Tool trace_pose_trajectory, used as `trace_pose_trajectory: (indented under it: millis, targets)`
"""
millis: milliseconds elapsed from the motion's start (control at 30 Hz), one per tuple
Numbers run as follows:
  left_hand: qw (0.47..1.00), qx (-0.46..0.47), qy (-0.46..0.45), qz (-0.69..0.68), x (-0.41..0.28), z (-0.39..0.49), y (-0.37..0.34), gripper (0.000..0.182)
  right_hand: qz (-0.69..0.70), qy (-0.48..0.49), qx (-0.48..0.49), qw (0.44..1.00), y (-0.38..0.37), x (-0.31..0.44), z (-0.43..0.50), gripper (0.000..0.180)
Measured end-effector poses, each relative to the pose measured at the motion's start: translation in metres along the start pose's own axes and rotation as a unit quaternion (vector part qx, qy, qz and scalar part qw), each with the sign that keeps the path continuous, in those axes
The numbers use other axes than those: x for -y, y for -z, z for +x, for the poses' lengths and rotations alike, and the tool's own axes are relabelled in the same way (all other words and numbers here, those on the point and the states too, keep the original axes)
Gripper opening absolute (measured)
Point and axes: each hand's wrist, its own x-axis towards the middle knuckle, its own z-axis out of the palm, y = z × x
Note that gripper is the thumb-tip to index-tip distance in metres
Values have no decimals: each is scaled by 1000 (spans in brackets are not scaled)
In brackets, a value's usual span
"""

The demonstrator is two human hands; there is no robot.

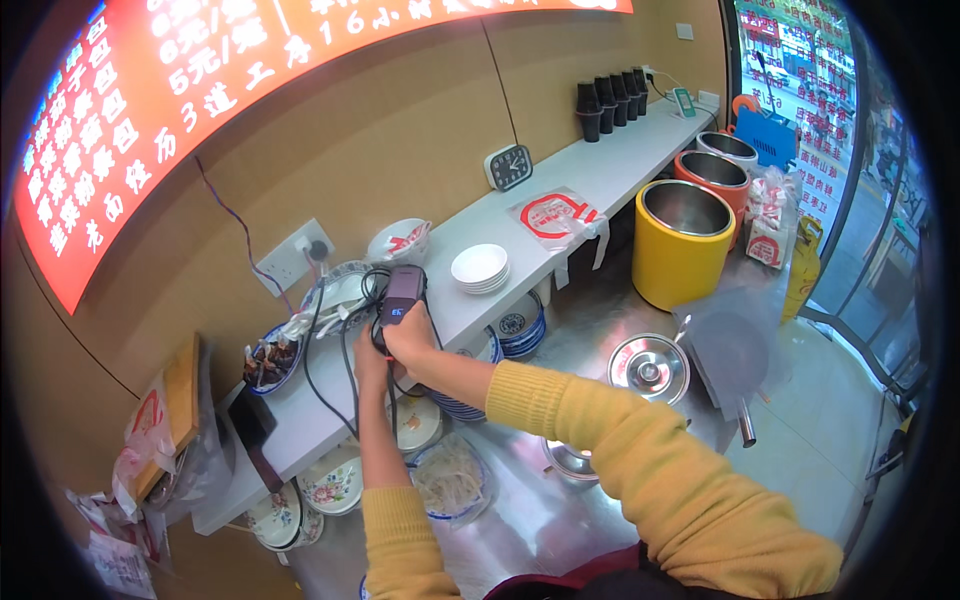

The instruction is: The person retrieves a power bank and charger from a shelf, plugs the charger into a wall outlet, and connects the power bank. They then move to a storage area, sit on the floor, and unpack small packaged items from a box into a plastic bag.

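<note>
A dark rectangular electronic device [403,285] with a small lit display is held upright above the white shelf. My right hand [409,339] grips its lower right part, the thumb lying along the front. From the left, my left hand [370,355] holds the device's lower end; its fingertips are partly hidden. Black cables [346,330] loop around the device and hang past my left wrist. Behind it, an oval patterned plate [354,279] bears white spoons [330,319]. A white bowl in a plastic bag [397,238] stands just beyond the device.
The white shelf [442,300] carries stacked small dishes [480,266], a square clock [510,166] and black cups [589,112]. A dark phone-like object [252,416] lies near its left end. Below, a steel table [540,517] holds bowls, a lidded steel pot [648,369] and a yellow insulated barrel [679,255].
</note>
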Motion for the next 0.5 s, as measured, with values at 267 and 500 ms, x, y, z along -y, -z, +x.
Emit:
trace_pose_trajectory:
  millis: [267,500]
  targets:
    - [985,4,-81,-149,7,-29,19,65,107,-86,-6,991,0,3,7,92]
    - [988,-91,-90,-90,-11,-45,10,75,344,-115,150,920,31,-4,26,66]
